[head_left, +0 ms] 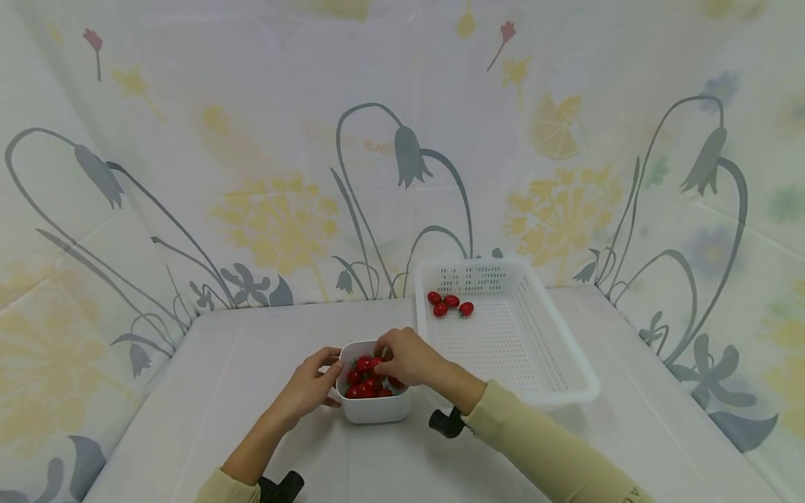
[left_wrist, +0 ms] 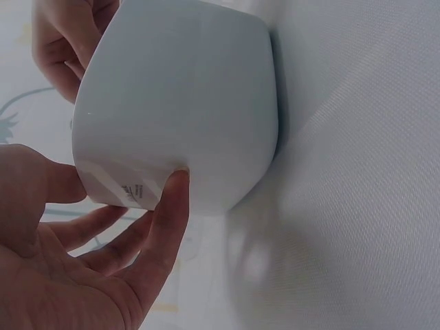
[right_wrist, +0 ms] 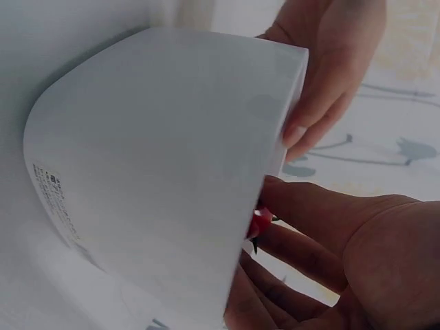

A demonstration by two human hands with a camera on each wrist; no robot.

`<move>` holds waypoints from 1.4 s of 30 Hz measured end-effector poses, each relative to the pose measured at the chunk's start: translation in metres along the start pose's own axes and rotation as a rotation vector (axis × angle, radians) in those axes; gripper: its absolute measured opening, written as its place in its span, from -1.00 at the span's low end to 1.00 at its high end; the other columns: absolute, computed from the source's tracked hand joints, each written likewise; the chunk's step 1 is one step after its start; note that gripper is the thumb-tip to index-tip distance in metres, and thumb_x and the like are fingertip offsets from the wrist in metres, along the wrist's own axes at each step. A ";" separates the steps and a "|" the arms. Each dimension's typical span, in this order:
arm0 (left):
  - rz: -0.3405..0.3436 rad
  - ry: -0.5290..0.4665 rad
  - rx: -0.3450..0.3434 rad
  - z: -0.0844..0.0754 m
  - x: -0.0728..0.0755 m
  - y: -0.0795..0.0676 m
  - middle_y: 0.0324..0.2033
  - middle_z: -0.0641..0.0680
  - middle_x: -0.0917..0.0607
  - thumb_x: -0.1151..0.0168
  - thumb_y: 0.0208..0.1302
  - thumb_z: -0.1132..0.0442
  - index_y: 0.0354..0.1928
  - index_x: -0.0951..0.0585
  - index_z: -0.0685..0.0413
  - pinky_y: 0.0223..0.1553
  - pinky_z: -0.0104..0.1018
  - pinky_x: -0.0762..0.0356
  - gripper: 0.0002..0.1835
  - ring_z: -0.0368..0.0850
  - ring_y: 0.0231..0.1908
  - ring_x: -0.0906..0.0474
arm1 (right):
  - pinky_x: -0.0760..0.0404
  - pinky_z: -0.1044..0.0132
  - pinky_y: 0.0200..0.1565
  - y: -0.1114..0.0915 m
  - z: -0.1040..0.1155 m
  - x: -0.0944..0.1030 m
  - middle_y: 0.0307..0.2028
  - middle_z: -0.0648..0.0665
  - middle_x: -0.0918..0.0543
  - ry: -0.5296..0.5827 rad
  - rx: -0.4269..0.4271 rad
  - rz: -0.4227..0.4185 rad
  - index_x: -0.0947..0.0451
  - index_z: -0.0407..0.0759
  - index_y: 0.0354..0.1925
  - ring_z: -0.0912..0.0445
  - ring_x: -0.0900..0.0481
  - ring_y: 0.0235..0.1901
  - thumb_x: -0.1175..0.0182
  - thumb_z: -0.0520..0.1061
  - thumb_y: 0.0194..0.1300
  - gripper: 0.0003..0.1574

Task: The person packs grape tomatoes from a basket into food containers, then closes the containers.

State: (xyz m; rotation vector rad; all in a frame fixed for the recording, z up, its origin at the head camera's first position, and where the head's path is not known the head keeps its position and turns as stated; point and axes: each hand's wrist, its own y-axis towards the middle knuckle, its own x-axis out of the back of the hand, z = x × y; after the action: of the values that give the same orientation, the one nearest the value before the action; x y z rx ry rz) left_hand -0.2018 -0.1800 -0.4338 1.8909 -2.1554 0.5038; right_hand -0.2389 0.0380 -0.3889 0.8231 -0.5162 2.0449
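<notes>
A white square container (head_left: 377,413) with rounded corners stands on the table, holding several red cherry tomatoes (head_left: 370,385). My left hand (head_left: 307,385) steadies it at the left, thumb by the rim and fingertips against the outer wall (left_wrist: 179,103). From the right, my right hand (head_left: 407,356) reaches over the rim, fingers down among the tomatoes. In the right wrist view a cherry tomato (right_wrist: 261,221) with a green stem shows between its thumb and fingers, partly hidden by the container wall.
Behind and to the right sits a large white perforated basket (head_left: 569,342), with several cherry tomatoes (head_left: 451,301) in its far left corner. The white-covered table (head_left: 251,342) meets a flower-printed cloth backdrop (head_left: 283,140).
</notes>
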 end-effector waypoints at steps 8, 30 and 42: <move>-0.003 -0.004 -0.003 0.000 0.000 0.000 0.19 0.29 -0.58 -0.06 0.56 0.26 0.28 -0.50 0.20 -0.37 -0.10 -0.78 -0.65 0.08 -0.19 -0.66 | -0.73 0.32 -0.32 0.003 0.001 -0.008 -0.25 -0.15 -0.74 -0.150 -0.014 -0.029 -0.69 -0.31 -0.04 0.11 -0.62 -0.32 -0.35 -0.23 0.34 -0.75; -0.001 -0.004 -0.006 -0.001 0.000 0.000 0.19 0.29 -0.58 -0.05 0.56 0.27 0.27 -0.50 0.21 -0.38 -0.10 -0.78 -0.66 0.10 -0.19 -0.64 | -0.74 0.18 -0.02 0.006 0.004 -0.031 -0.16 -0.10 -0.77 -0.470 0.046 -0.092 -0.69 -0.20 0.01 0.06 -0.66 -0.20 -0.42 -0.26 0.22 -0.64; -0.004 0.002 -0.004 0.000 0.000 0.000 0.18 0.28 -0.59 -0.06 0.55 0.27 0.27 -0.51 0.20 -0.37 -0.11 -0.78 -0.66 0.05 -0.22 -0.65 | -0.73 0.06 -0.04 -0.020 0.012 0.013 -0.01 -0.20 -0.71 -0.383 0.048 -0.050 -0.62 -0.25 0.12 -0.03 -0.63 -0.03 -0.36 -0.17 0.33 -0.59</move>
State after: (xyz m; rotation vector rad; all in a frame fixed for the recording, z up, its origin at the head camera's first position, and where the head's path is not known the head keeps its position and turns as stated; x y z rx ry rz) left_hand -0.2018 -0.1800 -0.4337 1.8905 -2.1495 0.5000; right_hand -0.2237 0.0487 -0.3694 1.2545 -0.6498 1.8649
